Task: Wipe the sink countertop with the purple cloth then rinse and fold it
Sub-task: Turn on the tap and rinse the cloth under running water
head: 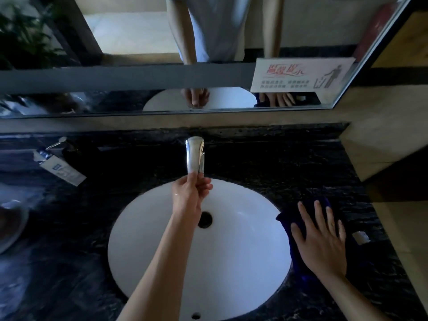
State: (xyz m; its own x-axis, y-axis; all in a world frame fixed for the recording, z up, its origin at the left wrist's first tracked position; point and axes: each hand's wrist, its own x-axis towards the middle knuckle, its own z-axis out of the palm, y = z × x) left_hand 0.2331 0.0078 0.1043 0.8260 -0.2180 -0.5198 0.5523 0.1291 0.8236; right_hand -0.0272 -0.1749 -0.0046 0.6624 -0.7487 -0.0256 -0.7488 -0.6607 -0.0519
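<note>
The purple cloth (292, 218) lies on the black marble countertop (266, 158) just right of the white oval sink (243, 239). My right hand (322, 237) rests flat on the cloth, fingers spread, covering most of it. My left hand (191, 193) reaches over the basin and is held just under the tip of the chrome faucet (195, 155), fingers loosely curled, holding nothing. I cannot make out any running water.
A soap dispenser (67, 150) and a white tube (61, 169) stand at the back left. A small white object (360, 237) lies right of the cloth. A mirror (139, 42) with a notice sign (301, 75) lines the back; a wall (382, 147) closes the right side.
</note>
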